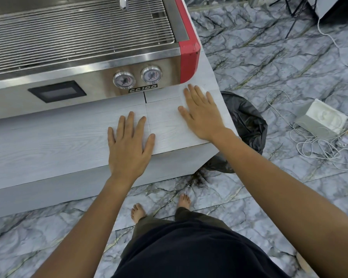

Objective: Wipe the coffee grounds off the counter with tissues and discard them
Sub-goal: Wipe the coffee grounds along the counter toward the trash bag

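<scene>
My right hand lies flat, fingers spread, pressing a thin white tissue onto the pale wood-grain counter near its right corner. Only the tissue's edges show past my fingertips. My left hand rests flat and empty on the counter by the front edge, a little to the left. I see no coffee grounds on the bare counter around my hands. A black bin bag stands open on the floor right beside the counter's corner, below my right wrist.
A steel and red espresso machine fills the counter behind my hands. A dark brown spill marks the marble floor at the counter's base. A white box and tangled white cables lie on the floor at right.
</scene>
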